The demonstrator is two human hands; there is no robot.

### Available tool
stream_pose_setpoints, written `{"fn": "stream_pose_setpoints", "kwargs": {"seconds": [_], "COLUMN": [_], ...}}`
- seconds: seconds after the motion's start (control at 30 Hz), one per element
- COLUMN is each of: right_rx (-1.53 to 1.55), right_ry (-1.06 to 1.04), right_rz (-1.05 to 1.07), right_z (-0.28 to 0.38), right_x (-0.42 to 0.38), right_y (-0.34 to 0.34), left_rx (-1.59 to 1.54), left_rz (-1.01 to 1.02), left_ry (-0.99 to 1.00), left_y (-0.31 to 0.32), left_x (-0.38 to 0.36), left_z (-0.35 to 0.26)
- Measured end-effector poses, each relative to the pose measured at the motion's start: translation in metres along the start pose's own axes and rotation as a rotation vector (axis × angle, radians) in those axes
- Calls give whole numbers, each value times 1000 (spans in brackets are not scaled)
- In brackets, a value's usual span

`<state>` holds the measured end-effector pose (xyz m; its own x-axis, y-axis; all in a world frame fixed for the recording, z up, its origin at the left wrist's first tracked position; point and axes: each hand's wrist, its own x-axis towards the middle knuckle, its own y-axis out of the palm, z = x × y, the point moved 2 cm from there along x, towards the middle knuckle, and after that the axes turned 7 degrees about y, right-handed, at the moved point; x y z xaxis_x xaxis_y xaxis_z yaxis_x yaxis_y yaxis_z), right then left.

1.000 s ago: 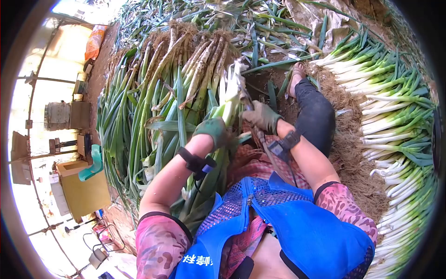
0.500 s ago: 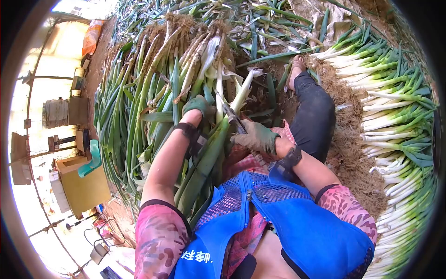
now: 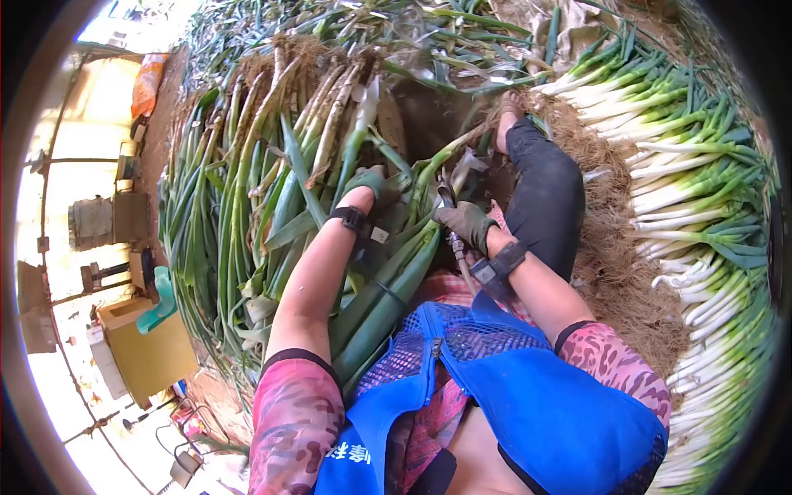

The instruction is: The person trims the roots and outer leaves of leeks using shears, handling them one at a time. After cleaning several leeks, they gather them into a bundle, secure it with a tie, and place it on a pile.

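My left hand (image 3: 373, 183), in a green work glove, is closed around the leaves of a leek (image 3: 439, 158). That leek's pale stalk slants up to the right, its roots toward the bare foot. Gloved too, my right hand (image 3: 466, 224) grips an air blow gun (image 3: 446, 195) with a metal fitting and hose below it. The gun's tip points up, close beside the stalk. Long broad leaves (image 3: 388, 289) lie across my lap under both hands. Left of my left hand spreads a heap of unpeeled leeks (image 3: 247, 165), brown roots at the top.
Peeled white leeks (image 3: 685, 181) lie in a long row at the right, beside a band of loose roots (image 3: 619, 280). My bent leg (image 3: 544, 190) separates them from the work. Leaf scraps (image 3: 330, 21) cover the ground ahead. A yellowish box (image 3: 148, 351) stands at far left.
Both hands have shifted slightly right and up against my body. A rooted leek stalk now slants out where a pale stalk stood before. The blow gun's tip has swung from upper left to upward.
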<state>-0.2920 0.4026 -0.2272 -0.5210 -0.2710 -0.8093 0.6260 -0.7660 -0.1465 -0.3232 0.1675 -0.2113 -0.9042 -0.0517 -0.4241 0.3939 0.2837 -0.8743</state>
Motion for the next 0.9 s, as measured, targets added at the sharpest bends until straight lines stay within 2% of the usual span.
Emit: {"fn": "stream_pose_setpoints", "kwargs": {"seconds": [0.03, 0.07, 0.1, 0.13, 0.23, 0.27, 0.37, 0.4, 0.47, 0.53, 0.57, 0.63, 0.67, 0.73, 0.8, 0.9], "right_rx": [64, 130, 195, 167, 144, 218, 121, 178, 249, 286, 205, 36, -64, -174, -229, -265], "right_ry": [-62, -123, -185, -132, -175, -116, -9, -54, -131, -274, -248, -206, -326, -307, -329, -284], "right_rz": [42, 88, 137, 210, 61, 48, 4, 3, 43, 137, 177, 260, 167, 207, 200, 223], "right_z": [-5, -11, -18, -6, -10, -14, -39, -47, -29, -14, -4, 22, 24, 35, 28, 30], "right_x": [-1, 0, 0, -27, -31, -29, 5, 16, -11, -31, -47, -79, -81, -88, -75, -72], "right_y": [1, 5, 11, 11, 14, 11, 2, 5, 2, 2, 2, 3, 9, 13, 25, 29], "left_rx": [84, 173, 187, 203, 24, 13, -25, -88, -301, -631, -747, -746, -830, -1000, -874, -816], "left_rz": [201, 404, 530, 657, 449, 301, 574, 522, 502, 401, 345, 142, 62, -103, -170, -206], "left_ry": [67, 133, 90, 49, 144, 152, 27, -24, 50, -165, -138, -217, -238, -279, -309, -327], "left_y": [17, 8, 5, -22, -10, -3, -4, -3, 8, -12, -19, -37, -37, -19, 5, 8], "left_x": [17, 23, 22, 4, -4, -8, -3, -1, 7, -14, -23, -45, -54, -65, -56, -60], "left_z": [11, 8, 5, -19, -26, -31, -53, -54, -35, -31, -23, -1, 16, 54, 75, 60]}}
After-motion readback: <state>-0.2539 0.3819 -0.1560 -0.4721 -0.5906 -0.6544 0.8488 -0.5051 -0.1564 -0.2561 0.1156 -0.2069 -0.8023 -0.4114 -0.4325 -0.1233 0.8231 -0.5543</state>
